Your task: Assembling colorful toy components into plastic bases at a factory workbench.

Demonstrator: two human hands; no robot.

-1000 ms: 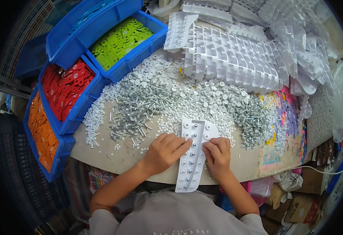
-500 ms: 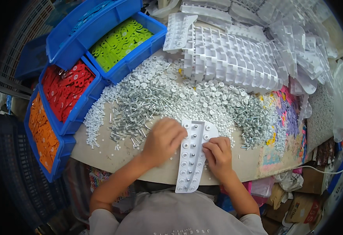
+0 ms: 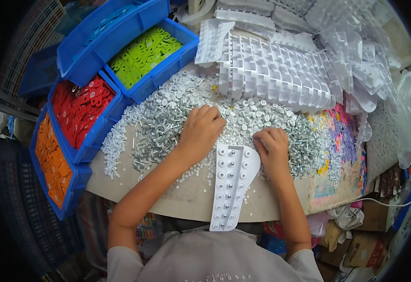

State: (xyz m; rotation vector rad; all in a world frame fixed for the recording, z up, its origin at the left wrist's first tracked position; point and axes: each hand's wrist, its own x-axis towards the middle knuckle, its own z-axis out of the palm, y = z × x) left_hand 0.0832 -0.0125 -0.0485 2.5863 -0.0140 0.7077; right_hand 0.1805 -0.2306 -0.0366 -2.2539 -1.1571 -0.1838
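Observation:
A long white plastic tray (image 3: 225, 207) with round sockets along both sides and a row of metal pins down its middle lies at the table's near edge, untouched by either hand. Beyond its far end, my left hand (image 3: 201, 131) reaches into the heap of small white caps (image 3: 250, 115), fingers bent and drawn together. My right hand (image 3: 274, 149) is at the heap's near side, right of the tray's top, with thumb and fingers pinched. Whatever small pieces either hand has between its fingertips are hidden.
Blue bins (image 3: 135, 94) on the left hold green, red, orange and blue plastic pieces. Metal screws or pins (image 3: 163, 127) lie heaped around the caps. Stacked white plastic trays (image 3: 276, 70) stand at the back, and purple pieces (image 3: 344, 134) lie on the right.
Both hands have left the white tray. My left hand has moved up and away into the caps; my right has moved farther out to the heap's near side. The tray has hardly shifted.

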